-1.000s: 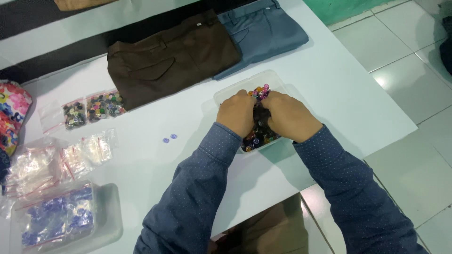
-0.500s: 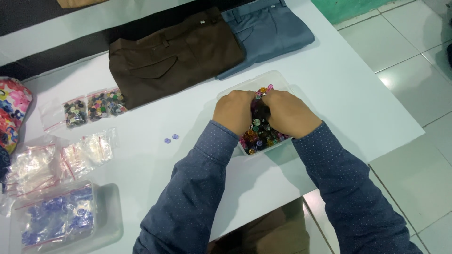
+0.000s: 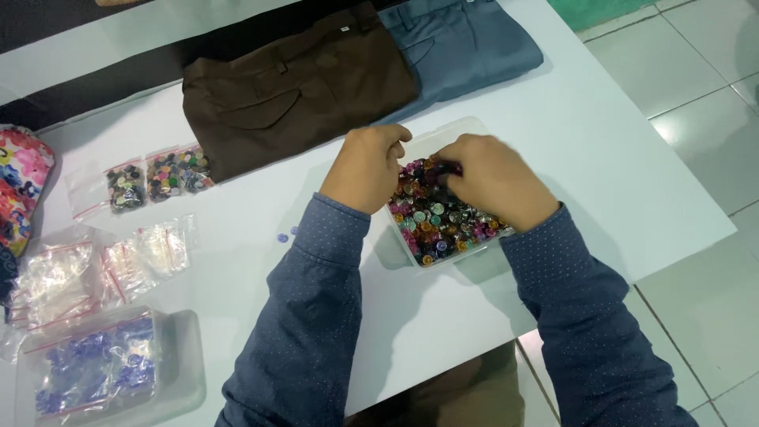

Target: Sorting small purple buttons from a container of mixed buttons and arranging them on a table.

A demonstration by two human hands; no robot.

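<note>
A clear plastic box (image 3: 474, 130) on the white table (image 3: 601, 166) is full of mixed coloured buttons (image 3: 439, 225). My left hand (image 3: 365, 168) rests on the box's left rim with its fingers curled over the buttons. My right hand (image 3: 494, 180) lies over the pile, fingertips pinched among the buttons near the middle; what they pinch is too small to tell. Both arms wear blue dotted sleeves. Two loose purple buttons (image 3: 285, 234) lie on the table left of my left forearm.
Folded brown trousers (image 3: 296, 87) and blue-grey trousers (image 3: 458, 47) lie behind the box. At the left are small zip bags of dark buttons (image 3: 158, 175), clear bags (image 3: 95, 265), a tub of blue buttons (image 3: 99, 372) and a flowered cloth (image 3: 20, 178). Tiled floor lies right.
My hands have parted a little over the box, uncovering more of the buttons. The head camera has shifted slightly.
</note>
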